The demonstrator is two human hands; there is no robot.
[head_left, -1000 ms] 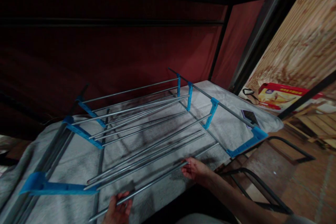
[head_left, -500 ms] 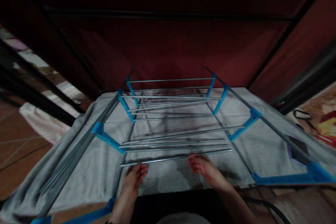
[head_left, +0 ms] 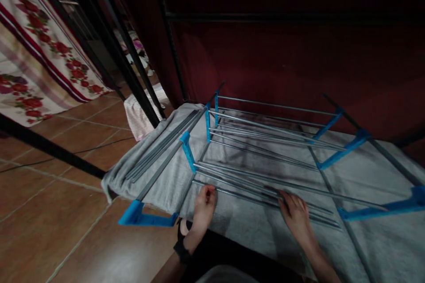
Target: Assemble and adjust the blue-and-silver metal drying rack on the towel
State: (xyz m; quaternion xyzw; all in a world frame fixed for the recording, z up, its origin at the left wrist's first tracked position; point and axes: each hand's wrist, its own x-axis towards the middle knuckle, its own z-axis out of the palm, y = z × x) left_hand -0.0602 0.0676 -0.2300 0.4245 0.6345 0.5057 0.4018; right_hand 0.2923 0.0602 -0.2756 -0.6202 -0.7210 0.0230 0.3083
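Note:
Loose grey metal tubes (head_left: pixel 250 197) lie side by side across the near part of a rack frame with blue plastic brackets (head_left: pixel 189 152). My left hand (head_left: pixel 203 208) has its fingers curled around the nearest tube close to its left end. Farther right, my right hand (head_left: pixel 295 214) reaches over the same group, thumb and fingers closed on a tube; its fingertips are partly hidden. More tubes (head_left: pixel 262 131) span the far brackets. Long side tubes (head_left: pixel 162 170) run through the brackets on the left.
A grey blanket (head_left: pixel 372 243) lies under the frame. Black metal posts (head_left: pixel 133 75) and a dark red panel (head_left: pixel 265 62) stand behind and to the left. Brown floor tiles (head_left: pixel 99 247), a cable (head_left: pixel 83 152) and a floral cloth (head_left: pixel 49 48) are at the left.
The view has turned left, bringing the floor and floral cloth in. My right hand has come onto the tubes; my left stays by the nearest tube's left end.

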